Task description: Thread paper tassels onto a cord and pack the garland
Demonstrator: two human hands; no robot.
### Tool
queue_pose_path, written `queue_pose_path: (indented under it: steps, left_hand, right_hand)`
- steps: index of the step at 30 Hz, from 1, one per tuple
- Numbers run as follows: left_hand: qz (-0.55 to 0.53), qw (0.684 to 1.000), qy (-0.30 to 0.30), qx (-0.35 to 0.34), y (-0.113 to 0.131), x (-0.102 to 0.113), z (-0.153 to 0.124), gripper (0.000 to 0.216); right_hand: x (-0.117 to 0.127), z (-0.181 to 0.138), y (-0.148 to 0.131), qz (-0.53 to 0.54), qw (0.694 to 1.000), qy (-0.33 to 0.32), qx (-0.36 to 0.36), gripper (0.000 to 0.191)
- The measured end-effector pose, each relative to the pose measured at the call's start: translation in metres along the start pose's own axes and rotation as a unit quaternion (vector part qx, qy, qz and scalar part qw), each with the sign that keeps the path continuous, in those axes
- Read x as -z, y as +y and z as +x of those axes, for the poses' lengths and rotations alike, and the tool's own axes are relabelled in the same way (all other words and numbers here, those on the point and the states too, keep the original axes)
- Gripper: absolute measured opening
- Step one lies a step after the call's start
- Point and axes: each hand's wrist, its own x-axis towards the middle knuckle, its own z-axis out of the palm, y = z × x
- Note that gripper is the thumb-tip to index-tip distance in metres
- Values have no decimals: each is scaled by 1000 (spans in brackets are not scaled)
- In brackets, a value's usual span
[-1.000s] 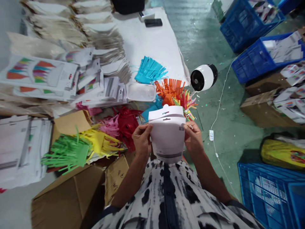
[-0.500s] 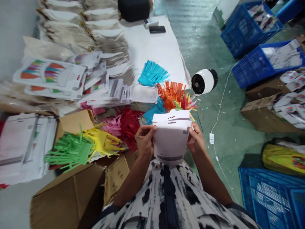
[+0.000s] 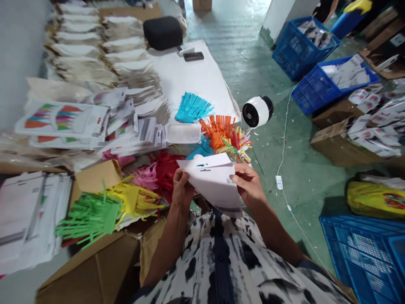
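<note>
A folded white header card (image 3: 212,182) with a hang slot near its top edge is held in front of my body, tilted to one side. My left hand (image 3: 182,190) pinches its upper left corner. On its right edge, my right hand (image 3: 249,183) grips with thumb in front and fingers behind. Just beyond the card lie orange fringed paper (image 3: 218,131), a multicoloured paper tassel bunch (image 3: 238,144) and blue fringed paper (image 3: 193,107). Red tissue strips (image 3: 169,171) lie beside my left hand.
Green (image 3: 90,213) and yellow fringed paper (image 3: 131,200) lie at left, above a cardboard box (image 3: 91,270). A clear plastic tray (image 3: 182,133) sits near a black-and-white fan (image 3: 257,112). Blue crates (image 3: 335,80) and a cable (image 3: 285,135) are at right.
The card has tilted, its lower end swinging right and its left top corner moving left. Both hands have shifted left in view, and the camera view has tipped up slightly.
</note>
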Motion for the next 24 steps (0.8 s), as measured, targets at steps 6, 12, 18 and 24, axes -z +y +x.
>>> queue_pose_path:
  steps: [6,12,18,24]
  left_hand:
    - [8,1000,-1,-18,-1,-1,-7,45]
    - [37,999,-12,-31,-3,-6,-16,44]
    - [34,999,-31,-21,-2,-7,-20,45]
    - [52,997,-62,10,7,-8,-21,52]
  right_hand:
    - [-12,-13,2,-131,967,107,189,19]
    - [-18,-22,-2,-170,944,145,241,8]
    - [-7,-18,-4,-77,979,121,145,8]
    - [3,-12,-12,-19,995,73,65,25]
